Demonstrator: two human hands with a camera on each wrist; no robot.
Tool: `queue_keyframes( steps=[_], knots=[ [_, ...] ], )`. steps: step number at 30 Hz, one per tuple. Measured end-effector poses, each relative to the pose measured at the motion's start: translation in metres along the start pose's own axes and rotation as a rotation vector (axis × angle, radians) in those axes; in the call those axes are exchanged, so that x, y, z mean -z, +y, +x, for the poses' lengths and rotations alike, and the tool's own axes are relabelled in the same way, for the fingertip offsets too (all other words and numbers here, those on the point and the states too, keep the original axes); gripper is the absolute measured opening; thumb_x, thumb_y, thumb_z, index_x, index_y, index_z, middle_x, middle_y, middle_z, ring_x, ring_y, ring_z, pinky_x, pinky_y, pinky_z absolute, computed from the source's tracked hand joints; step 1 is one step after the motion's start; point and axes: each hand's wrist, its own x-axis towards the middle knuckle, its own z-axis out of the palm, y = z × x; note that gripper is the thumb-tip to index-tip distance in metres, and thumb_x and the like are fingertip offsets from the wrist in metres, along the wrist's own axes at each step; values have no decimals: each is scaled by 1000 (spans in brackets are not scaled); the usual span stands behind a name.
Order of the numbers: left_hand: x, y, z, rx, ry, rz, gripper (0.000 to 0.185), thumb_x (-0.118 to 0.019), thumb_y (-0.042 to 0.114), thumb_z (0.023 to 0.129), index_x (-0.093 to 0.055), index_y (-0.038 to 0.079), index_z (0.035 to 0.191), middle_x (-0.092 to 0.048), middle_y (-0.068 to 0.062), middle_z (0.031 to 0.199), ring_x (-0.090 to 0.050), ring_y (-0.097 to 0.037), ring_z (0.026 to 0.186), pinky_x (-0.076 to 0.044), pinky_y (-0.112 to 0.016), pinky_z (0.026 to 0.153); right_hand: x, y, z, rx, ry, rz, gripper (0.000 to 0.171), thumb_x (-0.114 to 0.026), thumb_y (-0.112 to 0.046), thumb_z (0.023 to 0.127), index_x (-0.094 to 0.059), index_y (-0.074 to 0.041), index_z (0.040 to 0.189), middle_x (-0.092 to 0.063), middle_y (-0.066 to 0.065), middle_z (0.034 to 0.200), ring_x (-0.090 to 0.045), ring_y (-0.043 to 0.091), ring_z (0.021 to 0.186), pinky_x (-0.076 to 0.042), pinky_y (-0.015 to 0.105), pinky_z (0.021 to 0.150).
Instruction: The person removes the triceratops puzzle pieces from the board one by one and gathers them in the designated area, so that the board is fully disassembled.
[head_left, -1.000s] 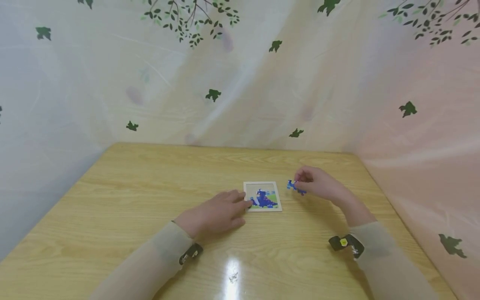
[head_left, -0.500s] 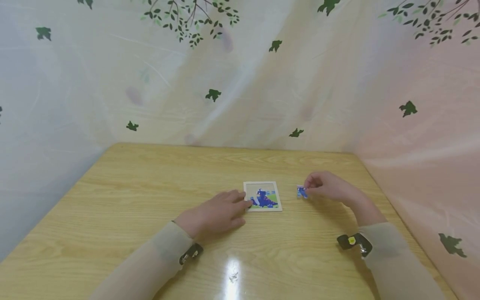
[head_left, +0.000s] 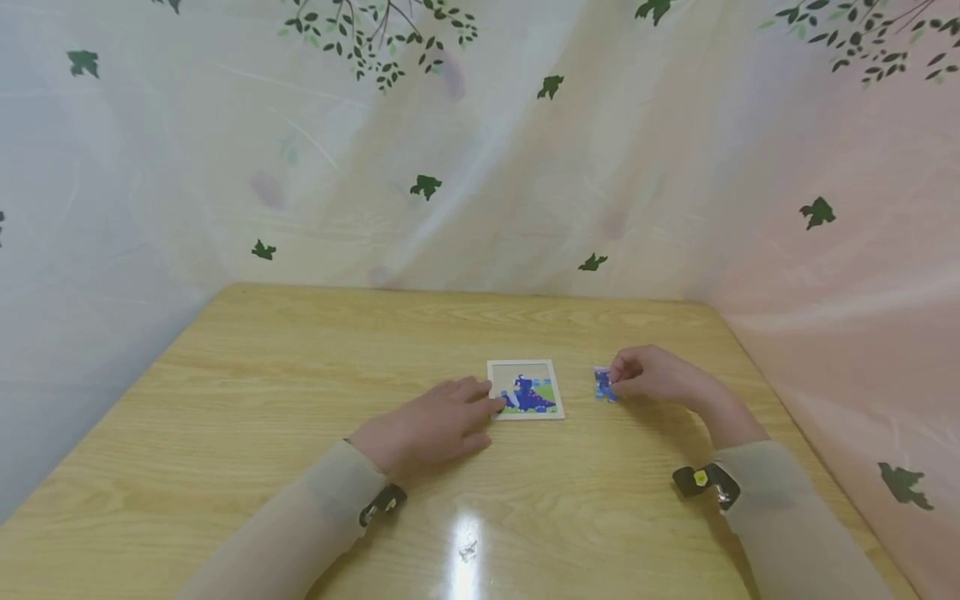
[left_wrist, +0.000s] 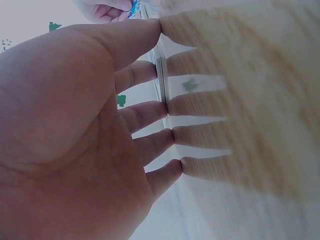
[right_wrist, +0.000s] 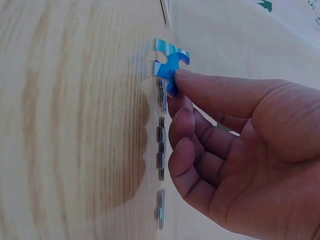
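My left hand (head_left: pixel 431 423) rests on the table with fingers spread. Its fingertips touch the left edge of a small white-framed jigsaw puzzle (head_left: pixel 527 362), whose lower part shows a blue dinosaur on green; the upper part is bare. In the left wrist view the left hand (left_wrist: pixel 100 120) has its fingertips on the table and along the frame's edge. My right hand (head_left: pixel 660 379), to the right of the puzzle, pinches a blue jigsaw piece (right_wrist: pixel 170 62) between thumb and index finger, tilted up from the table. The other right-hand fingers are curled.
Several jigsaw pieces (right_wrist: pixel 161 145) lie in a row on the table below the right hand, mostly hidden by it in the head view. The wooden table (head_left: pixel 300 358) meets a leaf-printed curtain (head_left: pixel 480 167) at the back and sides.
My right hand has moved slightly right, away from the frame, with a jigsaw piece at its fingertips, and has barely shifted since half a second ago. The left hand stays in place.
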Motion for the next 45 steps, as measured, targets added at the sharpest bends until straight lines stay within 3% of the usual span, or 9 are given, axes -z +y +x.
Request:
queue_keyframes(
  steps=[9, 24, 45],
  knots=[
    [0, -1, 0, 6, 2, -10, 62, -52, 43, 117, -39, 18, 173, -31, -16, 179, -26, -39, 166, -19, -54, 136, 0, 2, 3, 17, -3, -44, 11, -81, -13, 101, -73, -7, 102, -74, 2, 101, -64, 21, 96, -53, 38, 90],
    [1, 0, 0, 7, -7, -24, 64, -53, 44, 117, -38, 16, 174, -29, -17, 179, -24, -39, 166, -18, -55, 136, -2, 0, 0, -11, -12, -73, 9, -82, -14, 100, -77, -7, 98, -71, 1, 93, -57, 21, 89, -49, 36, 80],
    [0, -1, 0, 4, 0, -27, 63, -53, 44, 117, -38, 18, 173, -29, -17, 179, -24, -40, 166, -18, -56, 136, -3, -2, 0, -6, -16, -72, 7, -83, -11, 99, -78, -6, 97, -68, -1, 88, -55, 19, 85, -48, 34, 77]
  ],
)
